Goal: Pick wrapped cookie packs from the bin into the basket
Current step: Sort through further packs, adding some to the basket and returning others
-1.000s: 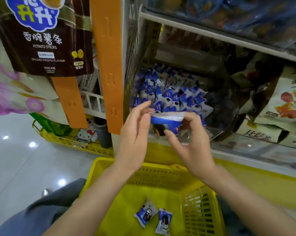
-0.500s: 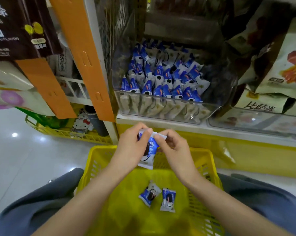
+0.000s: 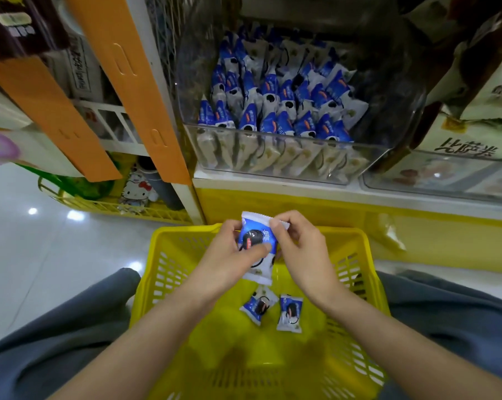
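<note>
Basket [image 3: 160,255], yellow, lower centre of frame, sitting between the person's knees.

Left hand [image 3: 229,255], centre frame, just over the basket's far rim. Fingers curled behind the pack [image 3: 254,239], thumb pressed across its front. That makes a firm hold on the left side of the pack.

The pack is above the basket, not yet in it. Long axis runs roughly up-down in frame: the crimped top end points toward the bin, and the white bottom end hangs toward the basket floor. It sits between the two hands, touching both.

Right hand [image 3: 301,255], just right of the pack. Thumb and forefinger pinch the top right corner of the wrapper; other fingers loosely curled, holding nothing else.

Both hands are equally near the pack. Judgement: the drop is straight down and the floor below is open, so letting go should be enough.

Two loose packs [image 3: 257,306] lie flat on the basket floor, right below the held one, close together.

Bin [image 3: 394,105], clear plastic, upper centre to upper right, well above the hands and still full of packs standing in rows.
</note>
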Tool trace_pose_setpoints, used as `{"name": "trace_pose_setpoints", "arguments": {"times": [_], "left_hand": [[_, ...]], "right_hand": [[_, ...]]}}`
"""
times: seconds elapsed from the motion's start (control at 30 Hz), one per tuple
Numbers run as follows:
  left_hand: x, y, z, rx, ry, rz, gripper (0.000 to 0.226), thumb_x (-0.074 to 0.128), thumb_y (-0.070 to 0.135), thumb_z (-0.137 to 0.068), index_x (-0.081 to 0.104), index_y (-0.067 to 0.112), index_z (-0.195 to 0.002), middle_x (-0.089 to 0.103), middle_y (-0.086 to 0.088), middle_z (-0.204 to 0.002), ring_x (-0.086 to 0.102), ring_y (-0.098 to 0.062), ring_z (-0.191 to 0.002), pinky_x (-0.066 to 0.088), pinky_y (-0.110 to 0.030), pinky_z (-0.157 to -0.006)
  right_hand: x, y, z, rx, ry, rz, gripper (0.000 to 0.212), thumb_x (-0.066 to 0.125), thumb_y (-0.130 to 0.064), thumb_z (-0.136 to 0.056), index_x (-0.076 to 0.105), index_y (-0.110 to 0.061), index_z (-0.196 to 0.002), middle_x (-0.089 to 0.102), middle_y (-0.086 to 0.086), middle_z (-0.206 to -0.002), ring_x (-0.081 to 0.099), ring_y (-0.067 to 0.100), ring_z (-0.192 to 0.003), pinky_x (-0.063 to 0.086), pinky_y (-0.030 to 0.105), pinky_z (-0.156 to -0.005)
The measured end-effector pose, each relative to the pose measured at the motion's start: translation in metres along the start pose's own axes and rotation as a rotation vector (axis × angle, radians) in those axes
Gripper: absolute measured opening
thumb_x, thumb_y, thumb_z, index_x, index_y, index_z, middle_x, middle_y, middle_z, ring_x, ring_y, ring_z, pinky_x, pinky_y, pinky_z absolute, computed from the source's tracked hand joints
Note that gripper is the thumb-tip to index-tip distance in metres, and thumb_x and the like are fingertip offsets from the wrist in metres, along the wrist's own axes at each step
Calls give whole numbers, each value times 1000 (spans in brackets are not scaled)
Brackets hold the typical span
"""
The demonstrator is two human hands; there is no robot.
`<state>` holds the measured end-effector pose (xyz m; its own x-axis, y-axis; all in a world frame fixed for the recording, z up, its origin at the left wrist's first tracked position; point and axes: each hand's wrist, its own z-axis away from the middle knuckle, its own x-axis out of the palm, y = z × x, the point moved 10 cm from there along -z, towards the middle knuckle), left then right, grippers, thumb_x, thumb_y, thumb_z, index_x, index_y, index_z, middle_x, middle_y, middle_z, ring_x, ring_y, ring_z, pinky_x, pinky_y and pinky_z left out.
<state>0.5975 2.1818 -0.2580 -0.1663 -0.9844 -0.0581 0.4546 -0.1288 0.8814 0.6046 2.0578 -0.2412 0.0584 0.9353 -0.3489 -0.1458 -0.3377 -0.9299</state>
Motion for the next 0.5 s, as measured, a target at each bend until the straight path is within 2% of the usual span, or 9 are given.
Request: {"name": "trace_pose_setpoints", "arguments": {"times": [0.1, 0.2, 0.37, 0.5], "left_hand": [[-4, -5, 2, -5, 3, -60, 37, 68, 2, -79, 51, 7, -112, 62, -5, -102, 59, -4, -76, 46, -8, -60], [-11, -10, 4, -17, 14, -67, 41, 71, 2, -75, 52, 11, -111, 63, -6, -102, 60, -3, -74, 48, -10, -57], [-20, -15, 6, -15, 44, -84, 38, 74, 6, -74, 53, 18, -102, 65, -6, -96, 62, -6, -73, 48, -11, -53], [-21, -19, 9, -16, 40, -51, 44, 75, 4, -71, 53, 19, -106, 65, -6, -98, 63, -7, -74, 50, -13, -56]], "right_hand": [[6, 20, 3, 196, -8, -240, 17, 48, -9, -95, 54, -14, -80, 61, 10, -80, 58, 5, -62, 48, 17, -49], [15, 33, 9, 350, -35, -405, 14, 45, -10, -96, 54, -9, -85, 62, 18, -90, 63, 11, -67, 52, 17, -52], [28, 36, 14, 370, -172, -386, 14, 53, -17, -92, 58, -7, -100, 67, 15, -101, 66, 11, -76, 58, 24, -65], [29, 38, 15, 400, -182, -421, 13, 56, -14, -91, 60, -4, -98, 68, 16, -99, 68, 10, -74, 57, 21, -64]]}}
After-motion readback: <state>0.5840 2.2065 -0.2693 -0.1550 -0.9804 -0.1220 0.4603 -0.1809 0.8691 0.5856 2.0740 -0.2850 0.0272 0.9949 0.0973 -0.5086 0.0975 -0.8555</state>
